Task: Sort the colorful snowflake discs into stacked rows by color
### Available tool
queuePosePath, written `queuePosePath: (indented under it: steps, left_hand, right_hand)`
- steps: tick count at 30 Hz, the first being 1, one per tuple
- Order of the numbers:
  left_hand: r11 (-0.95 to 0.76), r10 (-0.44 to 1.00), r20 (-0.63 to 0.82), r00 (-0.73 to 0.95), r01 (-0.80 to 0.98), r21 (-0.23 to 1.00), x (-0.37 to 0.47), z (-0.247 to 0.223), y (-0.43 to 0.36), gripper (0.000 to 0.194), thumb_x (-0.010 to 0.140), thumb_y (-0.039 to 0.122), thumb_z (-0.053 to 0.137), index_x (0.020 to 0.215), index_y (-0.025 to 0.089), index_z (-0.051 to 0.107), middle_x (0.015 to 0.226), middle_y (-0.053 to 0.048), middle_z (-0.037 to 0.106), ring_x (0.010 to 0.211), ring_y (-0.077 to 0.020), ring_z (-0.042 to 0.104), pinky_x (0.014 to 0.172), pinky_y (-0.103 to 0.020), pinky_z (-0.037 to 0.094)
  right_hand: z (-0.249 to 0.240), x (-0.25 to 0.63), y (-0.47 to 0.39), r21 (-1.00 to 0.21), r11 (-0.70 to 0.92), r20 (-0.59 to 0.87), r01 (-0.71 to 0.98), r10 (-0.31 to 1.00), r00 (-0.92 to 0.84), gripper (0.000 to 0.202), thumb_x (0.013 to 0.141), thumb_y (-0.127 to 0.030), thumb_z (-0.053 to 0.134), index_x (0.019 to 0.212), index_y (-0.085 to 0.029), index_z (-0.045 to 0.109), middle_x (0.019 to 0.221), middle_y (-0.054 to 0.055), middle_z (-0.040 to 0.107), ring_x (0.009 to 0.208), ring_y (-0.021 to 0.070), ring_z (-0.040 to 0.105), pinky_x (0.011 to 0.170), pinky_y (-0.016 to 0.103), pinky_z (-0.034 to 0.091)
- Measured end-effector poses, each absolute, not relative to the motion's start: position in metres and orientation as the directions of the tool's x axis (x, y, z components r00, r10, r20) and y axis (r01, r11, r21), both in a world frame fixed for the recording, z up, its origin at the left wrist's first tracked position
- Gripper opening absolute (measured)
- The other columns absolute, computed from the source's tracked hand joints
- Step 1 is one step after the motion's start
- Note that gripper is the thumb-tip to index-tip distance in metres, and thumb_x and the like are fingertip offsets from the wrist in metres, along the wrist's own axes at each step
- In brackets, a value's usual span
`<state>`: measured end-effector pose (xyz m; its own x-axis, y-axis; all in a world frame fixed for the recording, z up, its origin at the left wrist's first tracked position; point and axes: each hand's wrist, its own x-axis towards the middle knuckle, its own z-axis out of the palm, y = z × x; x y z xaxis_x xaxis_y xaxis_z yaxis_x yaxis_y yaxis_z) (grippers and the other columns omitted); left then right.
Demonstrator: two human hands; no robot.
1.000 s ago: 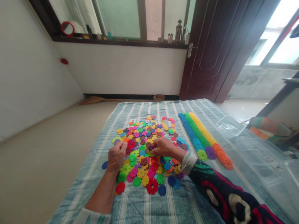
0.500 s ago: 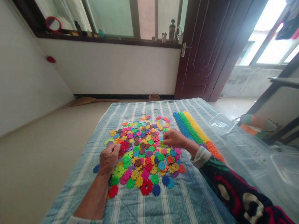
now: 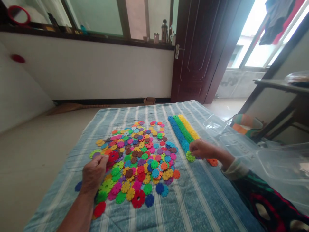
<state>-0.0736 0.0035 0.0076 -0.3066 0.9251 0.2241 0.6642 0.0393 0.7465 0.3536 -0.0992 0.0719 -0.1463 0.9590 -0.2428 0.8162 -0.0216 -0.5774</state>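
A mixed pile of colourful notched plastic discs [image 3: 140,151] lies spread over the striped cloth. My left hand [image 3: 93,174] rests closed at the pile's left edge, its fingertips beside a large red disc [image 3: 113,157]; what they hold, if anything, is hidden. Off to the right of the pile, my right hand [image 3: 201,149] is closed on a lime green disc [image 3: 190,157]. That disc is at the near ends of overlapped rows of discs: blue [image 3: 177,130], green [image 3: 183,128] and yellow [image 3: 189,126]. Orange discs [image 3: 212,162] show below my right wrist.
Clear plastic boxes [image 3: 277,164] stand along the right side, with a smaller clear box [image 3: 214,124] farther back. The blue striped cloth [image 3: 154,222] covers the table. Beyond it are a brown door [image 3: 193,64] and a window ledge holding a flask [image 3: 164,31].
My right hand has moved right, from over the pile to the near ends of the rows, with the lime disc. The view has turned right; my left hand stays at the pile.
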Motion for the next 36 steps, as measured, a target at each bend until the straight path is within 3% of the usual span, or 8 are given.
queuePosePath:
  steps: [8, 13, 20, 26, 31, 36]
  left_hand:
    - [0.045, 0.931, 0.212, -0.298, 0.667, 0.744, -0.068, 0.015, -0.002, 0.016, 0.07, 0.032, 0.057, 0.071, 0.018, 0.067, 0.059, 0.002, 0.063, 0.068, -0.0191, 0.059, 0.069, -0.028, 0.044]
    - [0.024, 0.927, 0.235, -0.294, 0.668, 0.743, -0.069, 0.013, -0.002, 0.016, 0.07, 0.032, 0.057, 0.068, 0.019, 0.066, 0.056, 0.002, 0.062, 0.066, -0.0189, 0.058, 0.068, -0.028, 0.044]
    - [-0.007, 0.933, 0.254, -0.256, 0.692, 0.722, -0.068, 0.013, -0.006, 0.02, 0.073, 0.034, 0.054, 0.071, 0.018, 0.065, 0.061, 0.001, 0.063, 0.067, -0.0181, 0.059, 0.067, -0.027, 0.044]
    - [-0.016, 0.932, 0.264, -0.247, 0.701, 0.713, -0.067, 0.013, -0.006, 0.022, 0.073, 0.038, 0.052, 0.069, 0.02, 0.064, 0.059, 0.001, 0.062, 0.066, -0.0186, 0.058, 0.067, -0.028, 0.045]
    - [-0.043, 0.932, 0.28, -0.232, 0.695, 0.718, -0.069, 0.009, -0.005, 0.023, 0.074, 0.039, 0.051, 0.069, 0.021, 0.064, 0.062, 0.0, 0.063, 0.066, -0.0189, 0.058, 0.068, -0.03, 0.045]
    - [-0.042, 0.932, 0.28, -0.229, 0.699, 0.713, -0.07, 0.007, -0.004, 0.024, 0.074, 0.041, 0.051, 0.066, 0.022, 0.064, 0.059, 0.001, 0.061, 0.063, -0.0182, 0.057, 0.065, -0.029, 0.045]
  right_hand:
    - [0.063, 0.355, -0.1, -0.501, -0.06, -0.284, 0.863, 0.954, -0.098, 0.013, 0.067, -0.006, 0.053, 0.069, -0.015, 0.063, 0.051, -0.005, 0.055, 0.042, 0.0093, 0.055, 0.041, 0.016, 0.035]
    - [0.058, 0.357, -0.1, -0.453, -0.051, -0.248, 0.89, 0.966, -0.071, 0.015, 0.069, -0.006, 0.055, 0.077, -0.014, 0.065, 0.062, -0.003, 0.061, 0.046, 0.0086, 0.055, 0.046, 0.017, 0.035]
    - [0.058, 0.34, -0.099, -0.424, 0.044, -0.157, 0.904, 0.98, -0.121, 0.014, 0.075, -0.011, 0.06, 0.083, -0.016, 0.07, 0.062, -0.002, 0.061, 0.057, 0.0114, 0.056, 0.056, 0.02, 0.036]
    - [0.054, 0.299, -0.086, -0.406, 0.188, -0.083, 0.894, 0.967, -0.241, 0.02, 0.081, -0.02, 0.061, 0.097, -0.022, 0.074, 0.082, 0.001, 0.071, 0.075, 0.0152, 0.063, 0.065, 0.022, 0.039]
    - [0.058, 0.266, -0.07, -0.219, 0.297, -0.16, 0.93, 0.929, -0.334, 0.041, 0.082, -0.023, 0.059, 0.123, -0.027, 0.064, 0.102, 0.007, 0.073, 0.097, 0.0235, 0.066, 0.072, 0.027, 0.043]
    - [0.063, 0.251, -0.06, -0.138, 0.342, -0.239, 0.93, 0.899, -0.366, 0.041, 0.079, -0.016, 0.057, 0.118, -0.025, 0.066, 0.104, 0.01, 0.073, 0.099, 0.0268, 0.067, 0.073, 0.029, 0.046]
